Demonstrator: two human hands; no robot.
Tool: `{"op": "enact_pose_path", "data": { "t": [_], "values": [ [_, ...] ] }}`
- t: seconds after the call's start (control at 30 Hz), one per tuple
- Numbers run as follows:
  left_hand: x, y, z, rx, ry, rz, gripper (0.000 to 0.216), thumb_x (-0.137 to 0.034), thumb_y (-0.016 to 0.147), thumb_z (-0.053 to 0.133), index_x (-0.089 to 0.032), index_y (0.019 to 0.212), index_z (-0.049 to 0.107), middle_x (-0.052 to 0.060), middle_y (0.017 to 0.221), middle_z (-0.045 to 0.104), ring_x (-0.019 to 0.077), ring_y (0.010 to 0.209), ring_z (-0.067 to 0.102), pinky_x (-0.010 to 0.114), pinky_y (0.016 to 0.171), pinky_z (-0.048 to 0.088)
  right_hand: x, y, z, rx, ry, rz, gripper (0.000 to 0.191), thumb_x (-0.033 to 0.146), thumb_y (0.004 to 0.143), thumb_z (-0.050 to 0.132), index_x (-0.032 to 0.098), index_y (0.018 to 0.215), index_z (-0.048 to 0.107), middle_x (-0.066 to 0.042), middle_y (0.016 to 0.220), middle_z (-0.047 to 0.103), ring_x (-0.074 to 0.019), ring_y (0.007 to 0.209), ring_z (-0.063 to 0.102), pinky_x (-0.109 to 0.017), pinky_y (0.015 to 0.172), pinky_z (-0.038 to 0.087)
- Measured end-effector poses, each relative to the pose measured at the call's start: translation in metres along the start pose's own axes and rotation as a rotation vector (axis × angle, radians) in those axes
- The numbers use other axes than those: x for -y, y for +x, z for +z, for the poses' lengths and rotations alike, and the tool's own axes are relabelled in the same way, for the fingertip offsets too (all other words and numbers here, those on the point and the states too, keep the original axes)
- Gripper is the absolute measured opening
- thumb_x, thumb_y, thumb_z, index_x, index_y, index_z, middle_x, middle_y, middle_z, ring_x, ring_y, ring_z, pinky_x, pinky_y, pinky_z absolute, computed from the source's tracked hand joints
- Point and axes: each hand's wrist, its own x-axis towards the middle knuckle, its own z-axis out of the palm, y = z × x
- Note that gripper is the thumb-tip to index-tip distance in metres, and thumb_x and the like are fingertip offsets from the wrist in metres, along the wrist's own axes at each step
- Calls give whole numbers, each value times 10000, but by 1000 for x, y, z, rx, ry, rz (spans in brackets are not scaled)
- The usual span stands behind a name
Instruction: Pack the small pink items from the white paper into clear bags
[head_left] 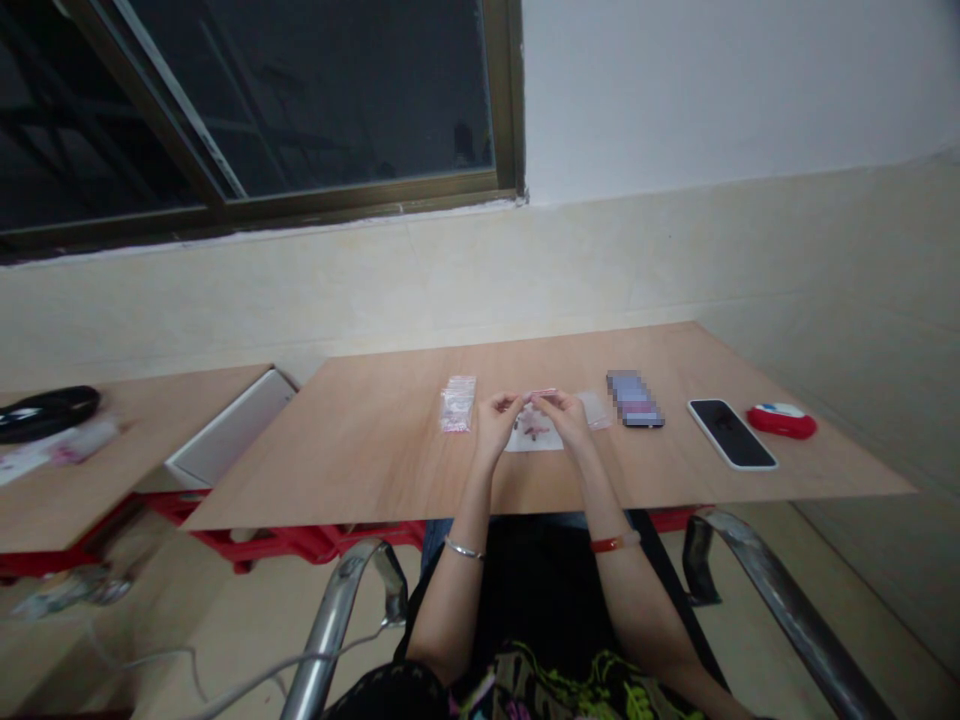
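My left hand [499, 418] and my right hand [566, 415] meet above the middle of the table, thumbs and fingers pinched together. Between their fingertips is a thin, small pinkish thing [541, 392], seen edge-on; its kind is not clear. Under the hands lies a white sheet [553, 442] with several small pink and dark pieces [534, 424] on it, partly hidden by my fingers. Left of my left hand sits a stack of clear plastic packets [457, 404] with pinkish edges. A clear plastic bag [596, 411] lies beside my right hand.
On the wooden table [360, 440], to the right, lie a phone with a blurred screen [634, 398], a white-framed phone [731, 434] and a red case [781, 420]. A white box [229, 425] and black cable [49, 413] are leftward. Metal armrests [337, 610] flank me.
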Motion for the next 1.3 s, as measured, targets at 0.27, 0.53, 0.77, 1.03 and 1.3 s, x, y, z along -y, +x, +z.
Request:
{"op": "enact_pose_path", "data": {
  "t": [0.27, 0.53, 0.77, 1.03, 1.3],
  "values": [
    [6, 5, -11, -72, 73, 20, 236, -358, 677, 648, -125, 660, 677, 50, 632, 664, 141, 599, 588, 231, 564, 425, 1, 2, 2, 13, -4, -5, 226, 306, 759, 548, 136, 822, 684, -94, 861, 690, -173, 813, 617, -287, 720, 468],
    [7, 7, -21, 4, 69, 11, 249, -371, 667, 666, -123, 659, 675, 48, 633, 659, 136, 600, 573, 233, 577, 425, -5, 4, 3, 24, 19, 53, 291, 389, 770, 519, 150, 805, 680, -96, 817, 694, -186, 753, 629, -292, 670, 478],
    [19, 5, -34, 381, 16, -148, 191, -269, 622, 703, -115, 732, 679, 53, 690, 666, 121, 600, 575, 215, 552, 423, -17, 12, 1, 2, 50, 98, 422, 474, 816, 405, 144, 894, 655, -119, 909, 683, -190, 807, 632, -271, 640, 470],
    [36, 12, -59, 182, -16, -253, 150, -190, 589, 678, -108, 711, 651, 48, 658, 651, 118, 587, 578, 229, 570, 449, -54, 18, 9, 29, 32, 182, 386, 421, 736, 543, 156, 1011, 602, -94, 946, 662, -171, 828, 622, -255, 645, 470],
    [65, 15, -85, -43, -87, -314, 200, -167, 564, 696, -99, 732, 612, 23, 615, 613, 105, 540, 561, 235, 549, 458, -103, 12, 52, 46, -161, 285, 490, 229, 723, 515, 150, 1206, 485, -93, 1028, 616, -161, 861, 599, -295, 757, 474]
  ]
}}
